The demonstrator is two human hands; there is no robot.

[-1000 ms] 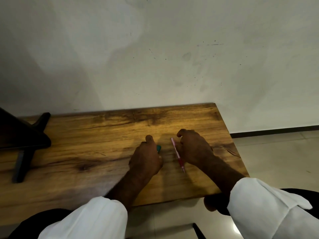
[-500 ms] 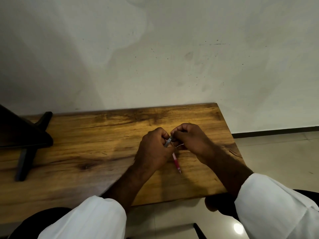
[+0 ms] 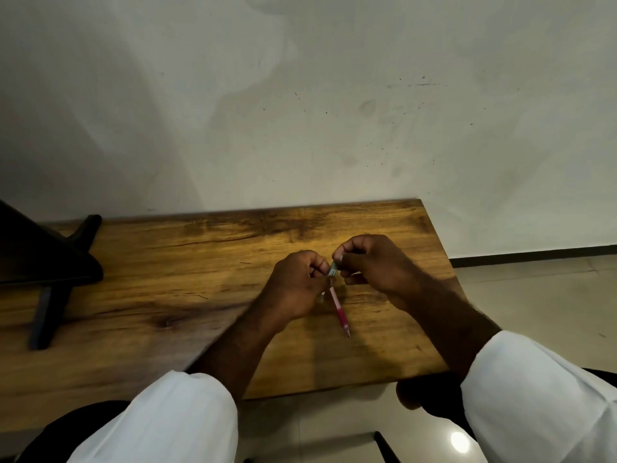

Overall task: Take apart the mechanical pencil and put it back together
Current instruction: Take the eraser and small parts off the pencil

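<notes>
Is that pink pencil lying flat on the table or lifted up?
Lifted. The mechanical pencil slants tip-down, its top end pinched between the left hand and right hand above the wooden table. Whether the tip touches: cannot tell.

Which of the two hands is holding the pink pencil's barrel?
The left hand: the pencil runs down from its fist, tip toward the person. The right hand only pinches the top end.

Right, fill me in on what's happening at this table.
A person in white sleeves is working on a pink mechanical pencil over a wooden table. The left hand grips the barrel, tip pointing down toward the person. The right hand pinches the small grey piece at the pencil's top end. Whether that piece is attached or off cannot be told.
</notes>
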